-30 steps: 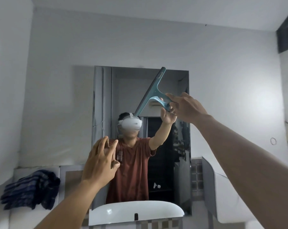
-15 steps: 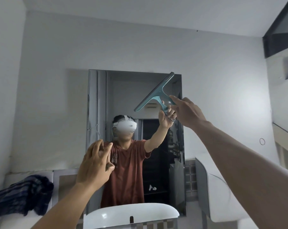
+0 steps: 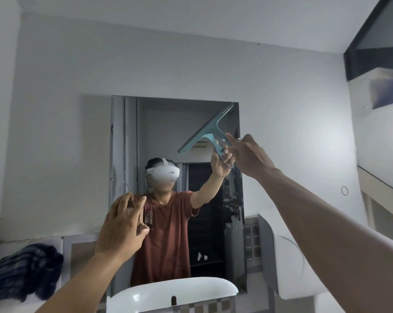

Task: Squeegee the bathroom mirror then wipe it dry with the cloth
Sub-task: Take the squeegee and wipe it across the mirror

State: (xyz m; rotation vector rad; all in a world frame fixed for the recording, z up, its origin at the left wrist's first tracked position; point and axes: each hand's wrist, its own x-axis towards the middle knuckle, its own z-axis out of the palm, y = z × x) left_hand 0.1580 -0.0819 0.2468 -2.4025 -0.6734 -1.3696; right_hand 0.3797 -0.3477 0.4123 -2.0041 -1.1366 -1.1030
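The right hand (image 3: 249, 154) is clamped on the handle of the teal squeegee (image 3: 208, 129), whose blade runs up and away from the fingers at a slant, its far tip by the upper right corner of the bathroom mirror (image 3: 166, 136). The left hand (image 3: 121, 227) hovers empty, fingers spread. The dark checked cloth (image 3: 22, 272) lies well below and left of both hands. With the blade this tilted, a pull would likely leave streaks or skip the corner.

The mirror (image 3: 168, 136) is smooth, reflective glass. The teal squeegee (image 3: 208, 129) looks like matt plastic (its blade edge is darker). The dark striped cloth (image 3: 22, 269) is soft, rumpled fabric. The white basin (image 3: 168, 292) is glossy, the wall (image 3: 67, 64) matt painted.
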